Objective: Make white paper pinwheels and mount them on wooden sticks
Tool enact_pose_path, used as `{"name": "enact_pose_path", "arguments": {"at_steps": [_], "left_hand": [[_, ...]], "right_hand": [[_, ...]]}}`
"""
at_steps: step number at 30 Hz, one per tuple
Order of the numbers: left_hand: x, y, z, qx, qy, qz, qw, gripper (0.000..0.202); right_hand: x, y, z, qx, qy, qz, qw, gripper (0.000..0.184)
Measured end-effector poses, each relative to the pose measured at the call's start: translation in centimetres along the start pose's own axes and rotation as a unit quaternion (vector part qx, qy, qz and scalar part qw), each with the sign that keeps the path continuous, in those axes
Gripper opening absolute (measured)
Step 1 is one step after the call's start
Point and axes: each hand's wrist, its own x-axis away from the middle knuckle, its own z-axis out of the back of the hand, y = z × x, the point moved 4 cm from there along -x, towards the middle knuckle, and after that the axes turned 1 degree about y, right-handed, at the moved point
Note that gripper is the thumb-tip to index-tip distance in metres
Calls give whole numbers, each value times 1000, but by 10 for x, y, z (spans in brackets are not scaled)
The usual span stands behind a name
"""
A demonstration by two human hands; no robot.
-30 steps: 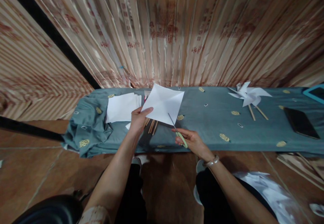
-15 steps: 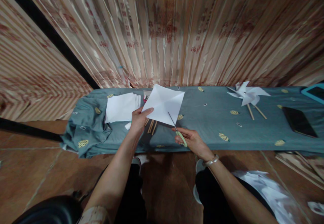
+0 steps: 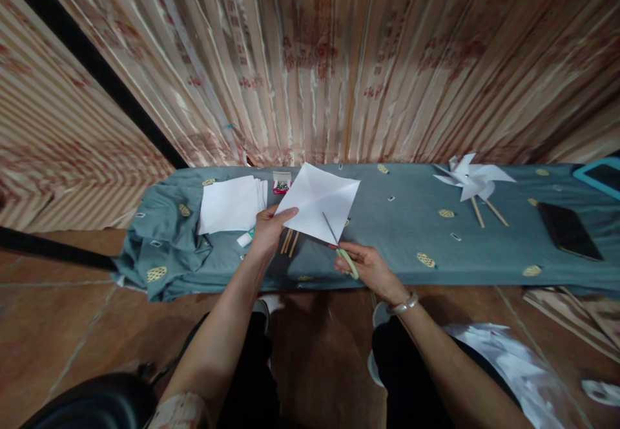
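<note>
My left hand (image 3: 270, 225) pinches the left corner of a creased white square sheet of paper (image 3: 317, 193), thumb on top. The sheet is held above the cloth with one corner pointing toward me. In my right hand (image 3: 365, 264) is a pair of scissors (image 3: 347, 262) with light green handles. Its blade lies over the sheet's near corner, pointing in toward the middle. Whether the scissors' blades are fully closed is hard to make out. Beneath the sheet, several wooden sticks (image 3: 289, 243) show their near ends. A small red box (image 3: 281, 183) of metal pins stands behind my left hand.
A stack of white paper (image 3: 230, 204) and a small white-and-green item (image 3: 245, 239) lie left on the cloth-covered bench (image 3: 387, 248). Rightward are white paper pinwheels (image 3: 472, 177) on sticks, a black phone (image 3: 569, 230) and a blue-framed device (image 3: 600, 177). A bag of white paper pieces (image 3: 508, 364) is on the floor.
The sheet has shifted slightly right, uncovering more of the red pin box. The scissors remain at the sheet's near corner, with little change in either hand's grip.
</note>
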Motion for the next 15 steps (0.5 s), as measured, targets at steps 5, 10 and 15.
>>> {"name": "enact_pose_path", "arguments": {"at_steps": [5,10,15], "left_hand": [[1,3,0,-9,3,0,1000,39],[0,2,0,-16,0,-8,1000,39],[0,-2,0,-20,-7,-1,1000,38]], "right_hand": [[-1,3,2,-12,5,-15,1000,57],[-2,6,3,-13,7,-19,1000,58],[-2,7,2,-10,7,-13,1000,53]]}}
